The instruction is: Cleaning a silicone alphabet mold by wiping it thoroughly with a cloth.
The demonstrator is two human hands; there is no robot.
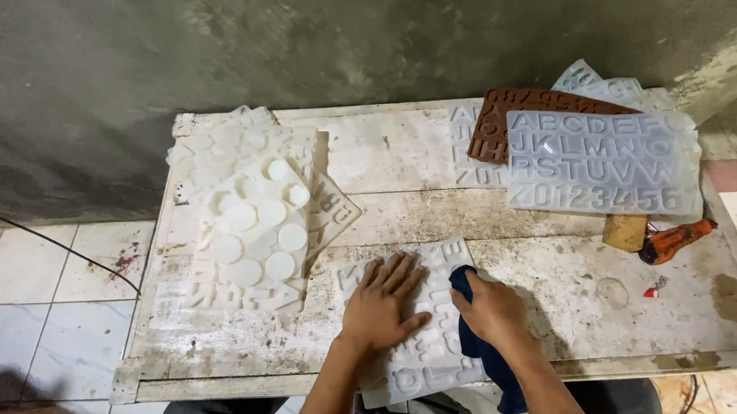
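White letter mold [430, 314] at desk [561, 289] near edge, cavities empty. Left hand [383, 304] flat on it, fingers spread. Right hand [492, 310] clamped on dark blue cloth [479, 345], pressing mold. Round-cavity mold stack [254, 222] left; clear alphabet mold [600, 163] on brown mold [499, 114] right.

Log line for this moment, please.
left hand: flat on white letter mould | right hand: grips dark blue cloth on mould | table

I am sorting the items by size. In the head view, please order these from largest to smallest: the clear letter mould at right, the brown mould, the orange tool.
1. Clear letter mould
2. Brown mould, partly covered, so its full size is unsure
3. Orange tool
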